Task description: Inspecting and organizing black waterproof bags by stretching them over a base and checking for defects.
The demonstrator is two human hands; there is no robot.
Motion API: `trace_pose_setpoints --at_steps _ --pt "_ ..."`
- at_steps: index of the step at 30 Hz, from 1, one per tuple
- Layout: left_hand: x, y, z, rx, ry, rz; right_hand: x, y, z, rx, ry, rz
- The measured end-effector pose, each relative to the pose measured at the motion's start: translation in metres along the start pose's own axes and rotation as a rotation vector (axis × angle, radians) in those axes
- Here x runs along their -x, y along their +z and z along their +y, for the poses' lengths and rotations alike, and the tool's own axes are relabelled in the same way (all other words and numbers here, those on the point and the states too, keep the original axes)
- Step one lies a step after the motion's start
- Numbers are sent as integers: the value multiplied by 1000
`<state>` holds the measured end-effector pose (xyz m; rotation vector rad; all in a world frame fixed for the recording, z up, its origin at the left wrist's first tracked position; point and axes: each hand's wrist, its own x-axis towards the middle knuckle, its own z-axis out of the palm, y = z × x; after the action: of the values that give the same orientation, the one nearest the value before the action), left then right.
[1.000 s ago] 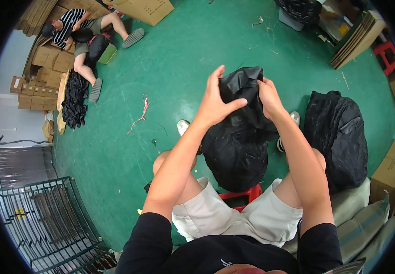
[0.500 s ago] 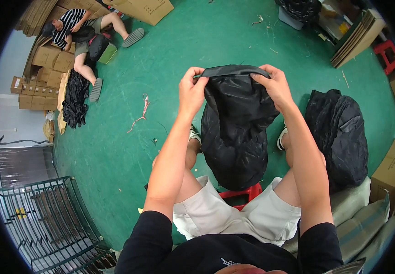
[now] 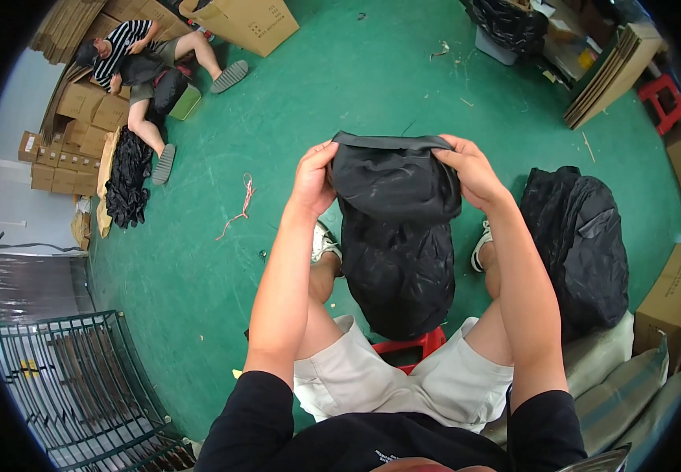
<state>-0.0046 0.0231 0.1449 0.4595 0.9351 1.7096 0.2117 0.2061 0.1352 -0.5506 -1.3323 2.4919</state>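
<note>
Between my raised hands a piece of black fabric [image 3: 395,181] with a flat hemmed edge is stretched out. My left hand [image 3: 313,179] pinches the left end of that edge, and my right hand [image 3: 472,171] grips the right end, thumb on top. Below the edge the cloth hangs in folds over a rounded black fabric bundle [image 3: 399,283] between my knees. Whether the two are one piece I cannot tell. Part of a red stool [image 3: 432,343] shows beneath the bundle.
Another black fabric heap [image 3: 580,248] lies beside my right leg, near pale woven sacks [image 3: 620,385] and a carton [image 3: 665,291]. At the upper left a person [image 3: 132,59] sits by stacked cartons [image 3: 81,102]. A metal rack [image 3: 81,377] stands lower left; pink string [image 3: 244,206] lies on the floor.
Both hands have come slightly lower and to the left with the hemmed edge. The cloth below it now hangs flatter and wider. My grip stays on both ends.
</note>
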Motion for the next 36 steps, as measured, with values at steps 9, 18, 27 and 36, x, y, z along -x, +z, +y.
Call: trace_pose_setpoints --at_steps 9,18,27,36 --pt "8 23 1 206 -133 -11 8 0 -2 -379 117 -59" --pt "-4 16 -10 -97 15 78 2 -8 3 -400 109 61" --pt "4 -1 -1 351 -53 -60 11 7 -10 -156 189 -117" --pt "9 -1 1 326 234 -198 22 7 -9 -474 -94 -467"
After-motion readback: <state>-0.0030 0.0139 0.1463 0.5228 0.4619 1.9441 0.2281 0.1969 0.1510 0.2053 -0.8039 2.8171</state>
